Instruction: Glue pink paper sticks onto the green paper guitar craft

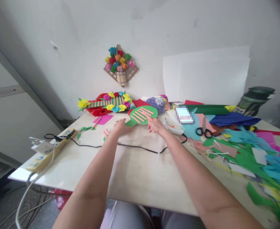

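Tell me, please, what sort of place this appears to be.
It looks like a papercraft workspace, though whether at home or in a workshop I cannot tell. The coloured paper scraps and black-handled scissors on the table suggest it, as does the flower wall hanging.

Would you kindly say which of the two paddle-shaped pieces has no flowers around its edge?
The green paddle at the left hand and right hand: its face carries only pink strips, while the other paddle, farther left, is edged with flowers.
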`<act>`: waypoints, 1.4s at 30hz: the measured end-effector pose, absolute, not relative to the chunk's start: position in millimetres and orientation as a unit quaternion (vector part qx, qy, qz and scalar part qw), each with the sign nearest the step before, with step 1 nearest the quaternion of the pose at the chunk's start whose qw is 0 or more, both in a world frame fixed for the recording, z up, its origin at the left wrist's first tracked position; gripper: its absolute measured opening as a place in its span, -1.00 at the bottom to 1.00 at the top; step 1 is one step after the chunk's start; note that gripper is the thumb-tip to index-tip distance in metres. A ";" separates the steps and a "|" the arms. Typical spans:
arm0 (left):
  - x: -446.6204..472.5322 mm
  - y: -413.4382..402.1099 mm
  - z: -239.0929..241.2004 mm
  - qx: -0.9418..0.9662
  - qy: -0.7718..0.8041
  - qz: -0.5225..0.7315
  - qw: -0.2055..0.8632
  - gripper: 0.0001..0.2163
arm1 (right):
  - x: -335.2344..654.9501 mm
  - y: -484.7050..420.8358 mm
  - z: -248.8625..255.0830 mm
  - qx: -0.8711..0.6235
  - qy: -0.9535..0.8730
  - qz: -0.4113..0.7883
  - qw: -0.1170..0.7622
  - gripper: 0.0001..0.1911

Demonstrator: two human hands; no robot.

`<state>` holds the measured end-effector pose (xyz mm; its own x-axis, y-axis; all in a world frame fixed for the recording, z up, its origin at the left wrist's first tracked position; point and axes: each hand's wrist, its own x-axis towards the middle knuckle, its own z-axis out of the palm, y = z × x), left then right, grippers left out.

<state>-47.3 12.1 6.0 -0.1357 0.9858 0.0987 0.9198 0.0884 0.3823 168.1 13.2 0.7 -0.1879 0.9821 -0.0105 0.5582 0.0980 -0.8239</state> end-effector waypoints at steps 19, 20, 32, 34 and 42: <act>-12.6 26.5 28.6 0.468 0.713 0.491 0.175 -0.43 | 159.9 12.2 2.2 -0.494 -0.623 0.386 0.468 -0.86; -7.5 29.9 23.6 0.449 0.701 0.508 0.220 -0.39 | 160.2 12.3 1.5 -0.495 -0.624 0.385 0.466 -0.86; -6.9 34.0 -20.4 0.398 0.712 0.467 0.342 -0.39 | 158.1 12.6 -7.6 -0.519 -0.635 0.373 0.434 -0.85; -8.2 33.5 -23.4 0.406 0.679 0.496 0.358 -0.49 | 156.8 12.2 -8.5 -0.525 -0.633 0.372 0.430 -0.82; -3.6 36.2 -32.2 0.422 0.554 0.551 0.460 -0.54 | 157.1 9.0 -7.3 -0.553 -0.638 0.359 0.398 -0.75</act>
